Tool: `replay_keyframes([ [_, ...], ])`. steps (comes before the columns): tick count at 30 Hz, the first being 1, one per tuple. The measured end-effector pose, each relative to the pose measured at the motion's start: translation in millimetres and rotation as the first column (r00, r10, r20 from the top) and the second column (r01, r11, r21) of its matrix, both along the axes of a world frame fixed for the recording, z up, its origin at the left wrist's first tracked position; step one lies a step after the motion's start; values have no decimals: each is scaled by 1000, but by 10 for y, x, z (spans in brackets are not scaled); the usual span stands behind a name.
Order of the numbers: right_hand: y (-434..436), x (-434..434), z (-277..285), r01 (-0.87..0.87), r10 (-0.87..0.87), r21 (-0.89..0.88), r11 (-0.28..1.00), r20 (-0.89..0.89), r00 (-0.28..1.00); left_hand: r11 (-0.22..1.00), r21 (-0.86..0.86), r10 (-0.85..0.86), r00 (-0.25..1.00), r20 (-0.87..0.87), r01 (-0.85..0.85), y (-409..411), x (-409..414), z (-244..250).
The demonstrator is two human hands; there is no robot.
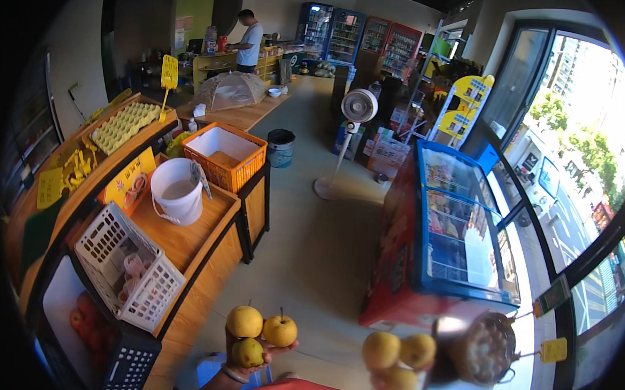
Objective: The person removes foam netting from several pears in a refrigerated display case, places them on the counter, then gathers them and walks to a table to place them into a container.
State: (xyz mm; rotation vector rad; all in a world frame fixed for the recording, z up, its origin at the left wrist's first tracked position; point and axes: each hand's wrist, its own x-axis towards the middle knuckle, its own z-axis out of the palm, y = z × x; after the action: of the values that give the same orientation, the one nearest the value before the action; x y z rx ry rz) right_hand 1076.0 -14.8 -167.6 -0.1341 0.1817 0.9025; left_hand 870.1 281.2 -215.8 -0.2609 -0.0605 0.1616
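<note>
Three yellow pears (280, 330) rest in my left hand (260, 354), one of them greener with brown spots; a pale bangle circles the wrist. At the lower right, several more yellow pears (381, 350) are bunched together, blurred. My right hand is hidden or too blurred to make out around them. A white plastic basket (154, 292) with a few foam-netted fruits stands tilted on the wooden display shelf at the left, and below it a black crate (132, 365) sits beside red fruit (85, 318).
A white bucket (177, 199) and an orange crate (240, 165) stand on the left displays. A chest freezer (425, 252) is at the right, near a pot of eggs (483, 349). A standing fan (340, 154) is ahead; a person (251, 40) stands at the far counter.
</note>
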Motion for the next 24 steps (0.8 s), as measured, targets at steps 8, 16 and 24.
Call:
replay_keyframes([
  [8,1255,1792,-256,-168,170,89,982,-15,985,991,68,116,993,-7,-115,855,1435,132],
  [16,2891,3691,-138,-510,483,209,835,169,859,918,65,396,912,-109,-391,1613,2293,279],
  [24,4909,4594,-32,-656,643,16,755,179,744,844,70,535,832,-146,-531,2806,2981,315],
])
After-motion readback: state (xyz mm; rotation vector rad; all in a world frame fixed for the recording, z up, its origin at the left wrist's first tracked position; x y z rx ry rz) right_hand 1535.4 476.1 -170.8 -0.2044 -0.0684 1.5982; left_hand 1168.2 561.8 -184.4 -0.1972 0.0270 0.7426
